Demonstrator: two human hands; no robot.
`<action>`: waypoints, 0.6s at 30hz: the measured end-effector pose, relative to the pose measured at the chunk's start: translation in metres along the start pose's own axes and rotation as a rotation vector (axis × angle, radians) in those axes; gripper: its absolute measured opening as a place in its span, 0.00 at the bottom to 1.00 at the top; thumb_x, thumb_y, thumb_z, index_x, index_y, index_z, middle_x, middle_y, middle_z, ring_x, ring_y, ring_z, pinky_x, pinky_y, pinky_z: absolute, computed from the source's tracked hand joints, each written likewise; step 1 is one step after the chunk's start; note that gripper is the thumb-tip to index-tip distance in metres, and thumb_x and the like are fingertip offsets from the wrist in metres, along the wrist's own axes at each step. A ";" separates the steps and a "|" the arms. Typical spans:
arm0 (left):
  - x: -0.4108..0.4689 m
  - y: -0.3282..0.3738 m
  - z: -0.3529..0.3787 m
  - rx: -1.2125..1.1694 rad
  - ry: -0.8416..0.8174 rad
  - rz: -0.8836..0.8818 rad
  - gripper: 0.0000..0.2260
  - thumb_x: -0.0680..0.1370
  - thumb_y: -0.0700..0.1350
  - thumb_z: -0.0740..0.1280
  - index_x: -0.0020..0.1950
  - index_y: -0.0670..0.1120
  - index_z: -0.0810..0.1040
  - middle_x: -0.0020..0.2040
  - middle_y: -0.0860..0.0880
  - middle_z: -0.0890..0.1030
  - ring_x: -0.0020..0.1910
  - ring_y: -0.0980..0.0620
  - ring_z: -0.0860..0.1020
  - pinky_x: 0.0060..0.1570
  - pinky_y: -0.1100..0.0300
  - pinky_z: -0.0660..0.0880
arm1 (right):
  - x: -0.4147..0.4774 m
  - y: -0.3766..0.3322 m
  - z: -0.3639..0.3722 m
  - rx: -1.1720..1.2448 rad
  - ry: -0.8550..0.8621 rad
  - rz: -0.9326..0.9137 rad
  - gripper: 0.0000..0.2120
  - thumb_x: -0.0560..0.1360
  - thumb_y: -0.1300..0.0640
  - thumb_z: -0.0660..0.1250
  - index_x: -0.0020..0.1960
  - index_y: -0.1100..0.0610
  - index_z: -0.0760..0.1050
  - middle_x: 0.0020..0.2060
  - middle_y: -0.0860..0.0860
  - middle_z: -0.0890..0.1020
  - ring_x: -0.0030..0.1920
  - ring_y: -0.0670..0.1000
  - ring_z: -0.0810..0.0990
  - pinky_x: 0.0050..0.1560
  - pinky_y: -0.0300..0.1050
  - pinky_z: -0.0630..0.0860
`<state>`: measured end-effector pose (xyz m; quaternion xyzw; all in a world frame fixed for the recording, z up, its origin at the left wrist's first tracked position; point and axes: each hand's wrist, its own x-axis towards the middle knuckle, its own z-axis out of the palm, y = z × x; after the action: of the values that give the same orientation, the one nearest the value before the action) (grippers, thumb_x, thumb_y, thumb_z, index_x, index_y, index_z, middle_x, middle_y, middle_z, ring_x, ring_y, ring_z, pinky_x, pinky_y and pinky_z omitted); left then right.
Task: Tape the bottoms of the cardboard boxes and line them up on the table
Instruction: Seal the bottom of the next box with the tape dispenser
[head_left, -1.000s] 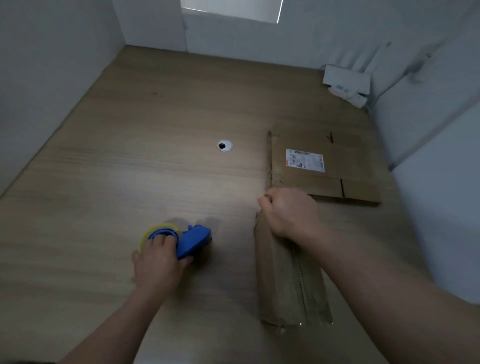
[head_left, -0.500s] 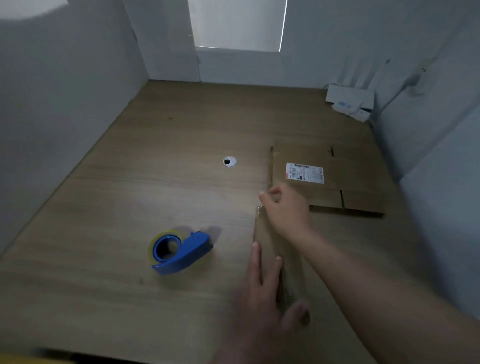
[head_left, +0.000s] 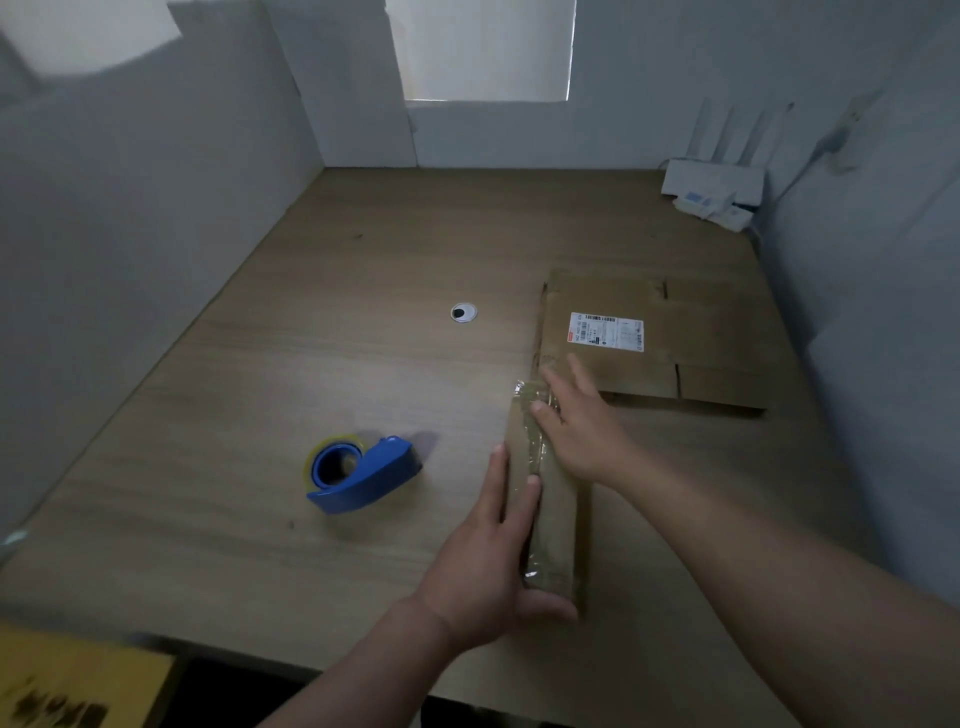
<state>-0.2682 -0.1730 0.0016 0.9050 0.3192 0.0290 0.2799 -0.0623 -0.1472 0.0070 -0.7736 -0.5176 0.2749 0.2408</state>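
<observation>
A narrow cardboard box (head_left: 556, 514) lies lengthwise on the wooden table (head_left: 311, 364), with clear tape along its top. My left hand (head_left: 488, 566) lies flat on its near half with straight fingers, thumb at the near end. My right hand (head_left: 576, 421) rests on the far end with straight fingers pressing the tape. A blue tape dispenser (head_left: 358, 473) with a clear roll sits alone to the left of the box. A flattened cardboard box (head_left: 691, 364) with a white label lies beyond, at the right.
A round cable hole (head_left: 463, 313) is in the table's middle. A white router (head_left: 714, 195) with antennas stands in the far right corner. White walls close the table on the left, back and right. A yellow object (head_left: 72, 680) shows below the near edge.
My left hand has left the tape dispenser and moved right onto the narrow box. My right hand has opened from a fist to flat fingers on the box's far end.
</observation>
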 end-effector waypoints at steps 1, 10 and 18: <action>0.000 0.002 0.001 0.017 0.000 -0.003 0.57 0.66 0.69 0.73 0.82 0.50 0.43 0.75 0.50 0.22 0.80 0.48 0.47 0.73 0.63 0.55 | -0.004 0.000 0.002 0.016 0.039 0.008 0.29 0.83 0.45 0.56 0.81 0.52 0.53 0.81 0.54 0.41 0.80 0.52 0.51 0.74 0.45 0.55; 0.001 0.007 0.001 -0.063 0.026 -0.042 0.57 0.66 0.64 0.76 0.82 0.55 0.41 0.75 0.55 0.23 0.79 0.48 0.57 0.71 0.55 0.66 | -0.081 0.004 0.046 0.382 0.122 0.064 0.33 0.77 0.37 0.56 0.78 0.33 0.46 0.81 0.43 0.50 0.80 0.45 0.43 0.79 0.55 0.49; -0.003 -0.017 0.000 -0.258 -0.121 0.029 0.53 0.69 0.53 0.79 0.81 0.57 0.44 0.80 0.50 0.33 0.78 0.57 0.44 0.70 0.70 0.49 | -0.126 -0.003 0.076 0.690 0.307 0.090 0.26 0.81 0.49 0.60 0.77 0.39 0.57 0.73 0.36 0.65 0.72 0.34 0.64 0.72 0.35 0.60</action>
<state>-0.2804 -0.1641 -0.0066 0.8660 0.2825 0.0194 0.4123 -0.1548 -0.2565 -0.0241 -0.7012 -0.3182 0.3242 0.5495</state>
